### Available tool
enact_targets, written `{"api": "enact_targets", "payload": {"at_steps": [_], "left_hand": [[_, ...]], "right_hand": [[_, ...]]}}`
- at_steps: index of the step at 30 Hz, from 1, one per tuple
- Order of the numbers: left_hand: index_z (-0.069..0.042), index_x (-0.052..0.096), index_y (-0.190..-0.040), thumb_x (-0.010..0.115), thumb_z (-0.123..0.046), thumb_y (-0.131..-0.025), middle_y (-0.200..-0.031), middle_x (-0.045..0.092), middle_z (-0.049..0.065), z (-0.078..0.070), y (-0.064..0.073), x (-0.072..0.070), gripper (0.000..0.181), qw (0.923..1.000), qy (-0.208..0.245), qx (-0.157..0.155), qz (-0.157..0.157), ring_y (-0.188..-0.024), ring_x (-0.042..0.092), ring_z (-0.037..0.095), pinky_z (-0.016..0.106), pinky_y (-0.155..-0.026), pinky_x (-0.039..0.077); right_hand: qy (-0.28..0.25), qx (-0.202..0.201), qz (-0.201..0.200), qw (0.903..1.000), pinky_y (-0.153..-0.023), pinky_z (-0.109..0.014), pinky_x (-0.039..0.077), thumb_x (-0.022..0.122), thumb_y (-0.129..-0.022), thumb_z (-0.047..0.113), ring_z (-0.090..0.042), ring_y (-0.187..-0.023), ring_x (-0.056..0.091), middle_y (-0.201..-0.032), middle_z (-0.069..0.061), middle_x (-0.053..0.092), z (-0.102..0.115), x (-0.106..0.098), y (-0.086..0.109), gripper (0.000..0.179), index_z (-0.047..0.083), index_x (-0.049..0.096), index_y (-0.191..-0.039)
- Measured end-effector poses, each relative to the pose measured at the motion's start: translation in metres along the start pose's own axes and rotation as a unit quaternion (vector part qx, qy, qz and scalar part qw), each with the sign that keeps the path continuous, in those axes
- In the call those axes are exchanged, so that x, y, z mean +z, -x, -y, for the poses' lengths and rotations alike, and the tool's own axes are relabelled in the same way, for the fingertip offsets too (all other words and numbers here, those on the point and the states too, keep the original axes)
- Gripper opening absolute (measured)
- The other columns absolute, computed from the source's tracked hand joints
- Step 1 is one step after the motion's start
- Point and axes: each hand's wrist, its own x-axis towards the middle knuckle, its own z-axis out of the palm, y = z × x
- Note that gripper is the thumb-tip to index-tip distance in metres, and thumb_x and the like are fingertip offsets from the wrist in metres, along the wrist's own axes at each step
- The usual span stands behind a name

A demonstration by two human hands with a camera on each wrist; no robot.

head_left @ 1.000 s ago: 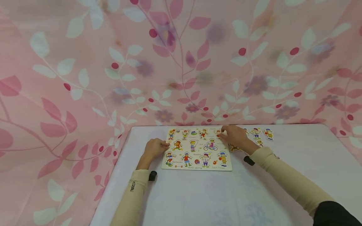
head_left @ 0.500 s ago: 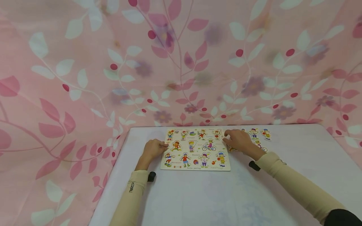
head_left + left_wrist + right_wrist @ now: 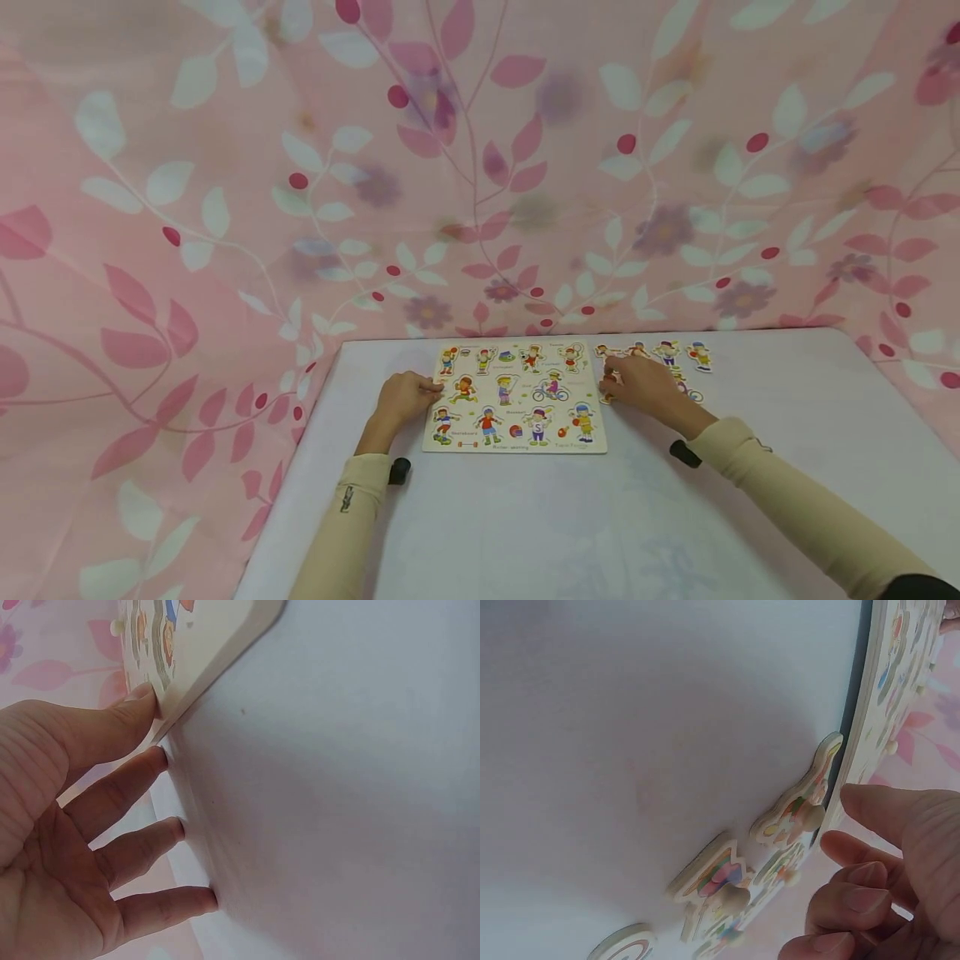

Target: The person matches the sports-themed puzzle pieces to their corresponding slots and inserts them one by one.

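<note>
One puzzle board [image 3: 527, 402] with eleven figures showing, plus at least five loose pieces [image 3: 666, 355] just off its right edge.

The board lies flat on the white surface [image 3: 517, 517], four figures up top, three in the middle, four along the bottom. The left grip [image 3: 405, 398] has the board's left edge pinched between thumb and index finger, the other three fingers spread out straight. The right grip [image 3: 651, 390] is loosely curled with nothing in it — small gap between thumb and index — right by one knobbed piece [image 3: 789, 821]. It's blocking part of the pile, so can't tell the full count.
</note>
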Motion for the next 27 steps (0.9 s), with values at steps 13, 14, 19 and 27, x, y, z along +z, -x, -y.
{"api": "enact_targets", "payload": {"at_steps": [13, 14, 19, 27], "left_hand": [[-0.016, 0.081, -0.099, 0.079, -0.021, -0.085, -0.116, 0.071, 0.009, 0.0008, 0.0019, 0.0000, 0.015, 1.0000, 0.000, 0.002, -0.004, -0.111, 0.063, 0.032, 0.045, -0.089, 0.050], [-0.016, 0.081, -0.099, 0.079, -0.021, -0.085, -0.116, 0.071, 0.009, 0.0008, 0.0021, -0.0001, 0.015, 1.0000, 0.000, 0.003, -0.004, -0.111, 0.063, 0.032, 0.046, -0.089, 0.050], [-0.016, 0.081, -0.099, 0.078, -0.021, -0.085, -0.117, 0.070, 0.010, 0.0009, 0.0020, -0.0004, 0.014, 1.0000, 0.004, 0.004, -0.003, -0.112, 0.063, 0.032, 0.045, -0.089, 0.051], [-0.016, 0.081, -0.100, 0.078, -0.021, -0.086, -0.117, 0.070, 0.009, 0.0017, -0.0006, 0.0007, 0.016, 1.0000, 0.004, 0.005, -0.001, -0.112, 0.063, 0.031, 0.045, -0.090, 0.050]], "right_hand": [[-0.009, 0.023, 0.030, 0.9992, -0.048, -0.029, 0.034, 0.069, -0.090, 0.023, -0.015, -0.059, 0.047, -0.072, 0.001, 0.057, -0.0063, 0.0057, 0.0060, 0.013, 0.010, 0.069, -0.095], [-0.010, 0.024, 0.031, 0.9992, -0.048, -0.029, 0.034, 0.069, -0.090, 0.022, -0.015, -0.058, 0.047, -0.072, 0.001, 0.057, -0.0062, 0.0059, 0.0061, 0.013, 0.010, 0.068, -0.094], [-0.017, 0.029, 0.035, 0.9988, -0.050, -0.029, 0.036, 0.068, -0.092, 0.021, -0.016, -0.059, 0.048, -0.072, 0.000, 0.057, -0.0048, 0.0046, 0.0066, 0.012, 0.009, 0.067, -0.094], [-0.011, 0.030, 0.026, 0.9991, -0.051, -0.029, 0.037, 0.067, -0.091, 0.019, -0.016, -0.061, 0.049, -0.074, -0.001, 0.058, -0.0018, -0.0012, 0.0069, 0.011, 0.008, 0.067, -0.094]]}}
